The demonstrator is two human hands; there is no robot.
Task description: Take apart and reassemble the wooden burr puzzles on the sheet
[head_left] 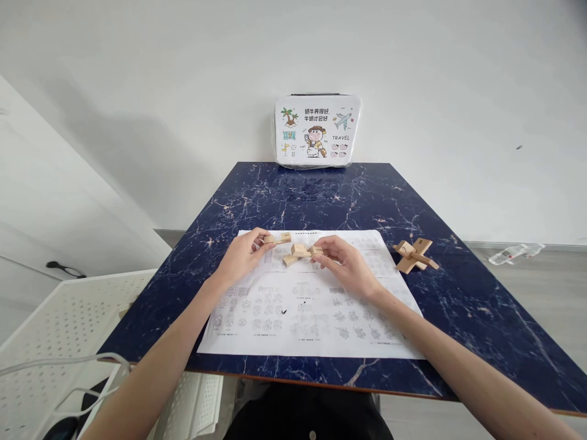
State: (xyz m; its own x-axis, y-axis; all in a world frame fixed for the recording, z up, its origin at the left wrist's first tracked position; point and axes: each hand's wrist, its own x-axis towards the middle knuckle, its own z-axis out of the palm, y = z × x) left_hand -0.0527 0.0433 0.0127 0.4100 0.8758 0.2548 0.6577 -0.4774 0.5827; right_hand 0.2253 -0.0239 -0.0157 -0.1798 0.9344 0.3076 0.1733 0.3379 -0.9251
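My left hand (250, 250) pinches one end of a notched wooden puzzle piece (285, 237) between thumb and fingers, over the upper part of a printed instruction sheet (275, 339). Beside it, my right hand (342, 263) grips the right end of another notched wooden piece (300, 250). A further wooden block (290, 261) sits against the lower left of that piece; whether the two are joined I cannot tell. To the right of the sheet, an interlocked wooden puzzle (416, 255) with numbered pieces rests on the dark blue marble-patterned table (321, 201).
A white cartoon-printed case (318, 131) stands at the table's far edge against the wall. Left of the table is a white perforated rack (77, 318) with a white cable (59, 362) across it. A clear plastic item (513, 252) lies beyond the right edge.
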